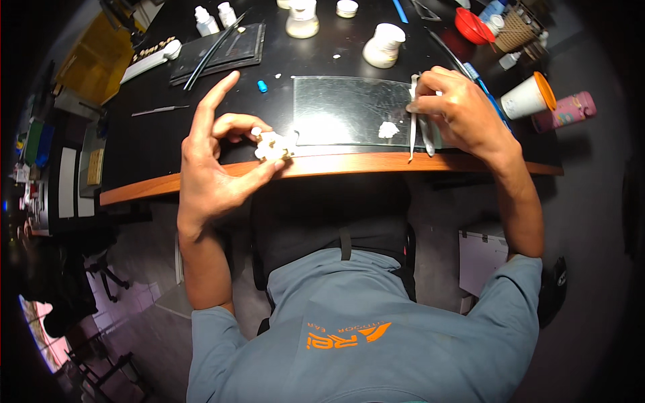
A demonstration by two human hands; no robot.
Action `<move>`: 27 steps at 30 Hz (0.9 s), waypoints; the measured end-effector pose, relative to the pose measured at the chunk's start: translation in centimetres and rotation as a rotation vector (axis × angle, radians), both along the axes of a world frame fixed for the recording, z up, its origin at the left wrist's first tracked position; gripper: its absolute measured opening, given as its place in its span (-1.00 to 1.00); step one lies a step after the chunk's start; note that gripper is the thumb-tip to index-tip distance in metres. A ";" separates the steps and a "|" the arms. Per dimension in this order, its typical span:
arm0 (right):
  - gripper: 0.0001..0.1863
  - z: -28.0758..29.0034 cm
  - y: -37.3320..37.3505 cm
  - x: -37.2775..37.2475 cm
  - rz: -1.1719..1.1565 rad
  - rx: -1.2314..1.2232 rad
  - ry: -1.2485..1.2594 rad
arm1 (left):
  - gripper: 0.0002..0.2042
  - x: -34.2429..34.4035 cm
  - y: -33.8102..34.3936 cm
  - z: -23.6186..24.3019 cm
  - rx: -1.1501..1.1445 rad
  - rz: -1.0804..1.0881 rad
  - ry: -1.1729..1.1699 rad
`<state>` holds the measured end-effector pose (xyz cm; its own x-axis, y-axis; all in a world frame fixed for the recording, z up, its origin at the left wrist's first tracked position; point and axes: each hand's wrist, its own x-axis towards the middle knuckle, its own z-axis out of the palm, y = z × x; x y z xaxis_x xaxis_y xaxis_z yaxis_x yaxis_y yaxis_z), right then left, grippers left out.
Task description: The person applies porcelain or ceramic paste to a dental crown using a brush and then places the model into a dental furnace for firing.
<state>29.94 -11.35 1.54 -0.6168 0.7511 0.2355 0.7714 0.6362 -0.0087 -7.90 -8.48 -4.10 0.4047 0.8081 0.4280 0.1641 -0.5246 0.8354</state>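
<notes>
Between the thumb and fingertips of my left hand (218,148) is a small, lumpy cream-white piece that looks like a dental model (273,146), held near the wooden table edge. My right hand (457,111) pinches a slim metal hand instrument (412,127) close to its upper part; its thin, bent tip points down toward the edge. A glass slab (349,101) lies between the hands, and a small heap of white paste or powder (388,129) sits on its right part. Partly hidden below my right hand is a flat metal blade (427,138).
Beyond the slab stand white jars (384,46) and small dropper bottles (206,21). A dark flat box (222,52) with tweezers on it lies at the far left. A white cup with an orange rim (529,96), a pink bottle (564,111) and a red bowl (474,25) are at the right.
</notes>
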 end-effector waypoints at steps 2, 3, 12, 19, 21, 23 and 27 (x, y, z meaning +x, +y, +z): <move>-0.84 0.3 0.2 -0.1 0.047 0.048 -0.064 | 0.05 -0.2 -0.2 0.2 -0.070 -0.008 0.029; -0.81 0.3 0.5 0.0 0.069 0.050 -0.055 | 0.05 -0.3 -0.1 0.1 -0.072 0.000 0.034; -0.76 -1.8 -3.1 -1.3 -0.086 0.288 0.733 | 0.09 -0.4 -0.6 -0.2 -0.018 0.058 0.043; -0.77 -4.2 -6.9 -9.5 -0.027 0.210 0.989 | 0.09 -0.4 -0.1 -0.5 0.051 0.061 0.082; -0.79 -5.6 -6.2 -10.6 -0.020 0.230 1.067 | 0.10 -0.3 0.0 -0.4 0.044 0.049 0.072; -0.78 -6.2 -5.5 -11.1 -0.044 0.262 1.008 | 0.10 -0.2 0.1 -0.5 0.029 0.037 0.061; -0.78 -7.4 -5.5 -11.4 -0.104 0.271 1.025 | 0.12 -0.3 0.1 -0.3 0.034 0.030 0.076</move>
